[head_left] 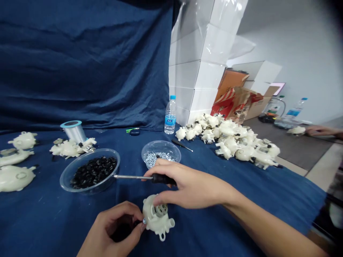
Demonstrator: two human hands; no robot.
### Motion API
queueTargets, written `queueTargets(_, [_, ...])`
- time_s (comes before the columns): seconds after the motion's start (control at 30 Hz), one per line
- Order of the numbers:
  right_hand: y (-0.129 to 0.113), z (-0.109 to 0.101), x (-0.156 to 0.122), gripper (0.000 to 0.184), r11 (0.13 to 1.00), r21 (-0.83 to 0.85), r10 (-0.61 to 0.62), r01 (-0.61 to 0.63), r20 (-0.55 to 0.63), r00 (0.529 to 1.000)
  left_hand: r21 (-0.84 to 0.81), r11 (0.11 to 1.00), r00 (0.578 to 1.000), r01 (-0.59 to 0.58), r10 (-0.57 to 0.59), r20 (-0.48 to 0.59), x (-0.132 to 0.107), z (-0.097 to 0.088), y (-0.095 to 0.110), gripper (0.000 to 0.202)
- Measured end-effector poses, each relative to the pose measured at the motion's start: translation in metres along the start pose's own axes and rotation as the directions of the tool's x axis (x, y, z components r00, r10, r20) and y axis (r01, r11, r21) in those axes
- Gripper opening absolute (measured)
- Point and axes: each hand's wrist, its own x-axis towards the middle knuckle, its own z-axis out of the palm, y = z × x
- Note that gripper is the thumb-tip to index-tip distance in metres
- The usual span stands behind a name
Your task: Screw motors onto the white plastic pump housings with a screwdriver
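Note:
A cream plastic housing (156, 220) with a round metal insert lies on the blue cloth in front of me. My left hand (120, 226) is closed at its left edge, thumb and forefinger pinching a small black part (137, 223) that is mostly hidden. A screw head (144, 221) shows right at those fingertips, against the housing. Above, my right hand (187, 182) grips a black-handled screwdriver (163, 179), its shaft pointing left. The right thumb reaches down onto the housing's top. The other right fingers extend towards a clear bowl of screws (160, 157).
Left of my hands stands a clear bowl of black parts (93, 173). Behind it are a wire spool (73, 131) and more housings (17, 177). A water bottle (170, 116), a second screwdriver (182, 145) and a housing pile (233, 137) lie beyond. Another person's hand (318, 130) is far right.

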Motion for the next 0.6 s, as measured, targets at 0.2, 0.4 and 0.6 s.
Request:
queueTargets(0.2, [-0.003,0.004,-0.047,0.024,0.999,-0.03,-0.037,0.031,-0.222,0.974,0.008,0.999,0.999,-0.045,0.045,-0.006,0.001,-0.001,-0.007,0.011])
queueTargets(0.4, [0.002,-0.001,-0.06,0.01,0.998,-0.018,-0.069,0.067,-0.328,0.942,0.018,0.998,0.998,-0.064,0.064,0.0,0.001,-0.002,-0.015,0.012])
queueTargets(0.6, [-0.003,-0.003,-0.065,0.012,0.998,-0.054,-0.047,0.033,-0.289,0.956,0.048,0.996,0.996,-0.081,0.082,-0.024,0.001,-0.001,-0.011,0.011])
